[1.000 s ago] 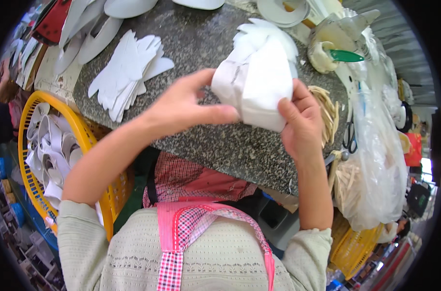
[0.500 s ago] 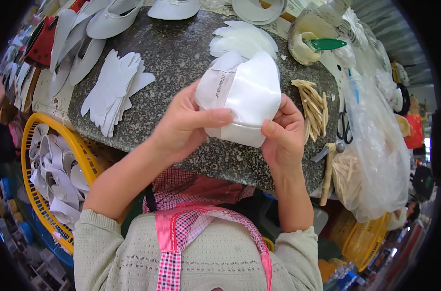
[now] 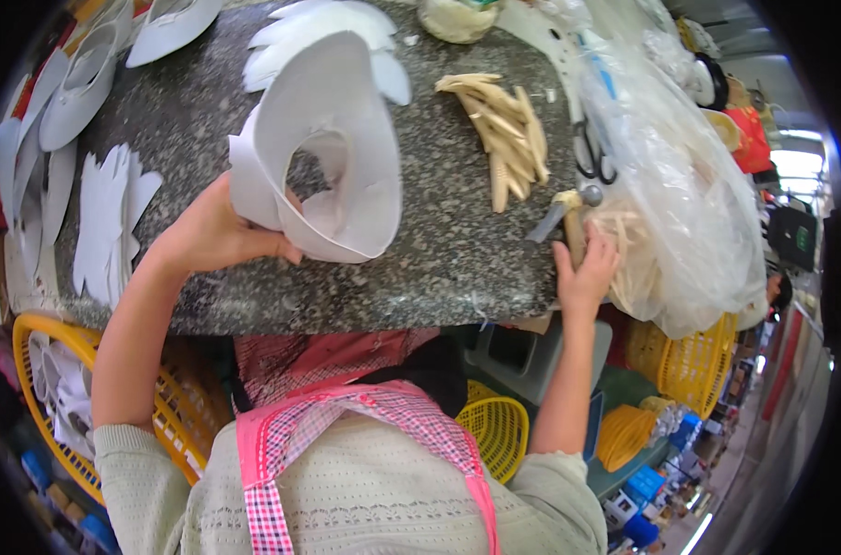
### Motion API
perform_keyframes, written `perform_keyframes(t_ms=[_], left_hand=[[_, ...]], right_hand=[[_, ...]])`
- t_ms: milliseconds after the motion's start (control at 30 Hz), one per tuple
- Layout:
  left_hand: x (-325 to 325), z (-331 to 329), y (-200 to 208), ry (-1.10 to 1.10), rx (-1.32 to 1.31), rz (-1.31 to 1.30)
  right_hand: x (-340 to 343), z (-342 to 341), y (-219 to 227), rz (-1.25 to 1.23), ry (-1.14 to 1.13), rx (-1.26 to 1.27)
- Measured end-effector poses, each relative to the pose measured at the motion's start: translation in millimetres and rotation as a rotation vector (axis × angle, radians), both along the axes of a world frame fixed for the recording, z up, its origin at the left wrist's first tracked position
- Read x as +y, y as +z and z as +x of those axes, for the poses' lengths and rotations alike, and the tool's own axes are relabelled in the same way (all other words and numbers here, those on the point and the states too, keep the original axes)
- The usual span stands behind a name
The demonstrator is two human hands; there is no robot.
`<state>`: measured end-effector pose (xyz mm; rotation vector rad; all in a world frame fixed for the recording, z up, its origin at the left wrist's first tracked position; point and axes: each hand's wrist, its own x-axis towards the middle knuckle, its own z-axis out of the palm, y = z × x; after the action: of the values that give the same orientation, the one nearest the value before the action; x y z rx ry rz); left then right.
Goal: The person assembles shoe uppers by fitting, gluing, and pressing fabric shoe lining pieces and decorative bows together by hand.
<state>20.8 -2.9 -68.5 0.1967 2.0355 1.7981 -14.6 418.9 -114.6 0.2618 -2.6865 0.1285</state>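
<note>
My left hand (image 3: pixel 219 231) grips a white shoe upper (image 3: pixel 370 203) over the stone slab, the thumb along its lower edge. The upper's round opening faces up, and some fingers are hidden behind it. At the slab's right edge my right hand (image 3: pixel 587 273) reaches over a hammer (image 3: pixel 574 227) with a wooden handle. The handle lies between my thumb and spread fingers, which do not close on it. Beyond the upper lies a fan of white cut pieces (image 3: pixel 319 32); another stack of white pieces (image 3: pixel 111 222) rests on the left.
A pile of tan strips (image 3: pixel 504 129) lies on the slab (image 3: pixel 439 268). Black scissors (image 3: pixel 592 153) and a clear plastic bag (image 3: pixel 689 222) are at the right. Finished-looking white uppers (image 3: pixel 87 83) line the far left. A yellow basket (image 3: pixel 55 324) holds white pieces at lower left.
My right hand has left the upper and moved right to the hammer. My left hand now holds the upper alone, turned with its opening up. The view has shifted right.
</note>
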Motion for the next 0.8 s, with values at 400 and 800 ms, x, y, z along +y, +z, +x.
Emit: perform_keyframes(t_ms=[400,800], left_hand=[[-15.7,25.9,-16.2,-0.237,0.607,-0.359],[-1.1,32.9,-29.7,-0.221,0.906,-0.561]], right_hand=[[-25.8,31.8,69.1,-1.018,-0.030,-0.401],[-158.5,71.0,61.1,0.080,0.527,-0.520]])
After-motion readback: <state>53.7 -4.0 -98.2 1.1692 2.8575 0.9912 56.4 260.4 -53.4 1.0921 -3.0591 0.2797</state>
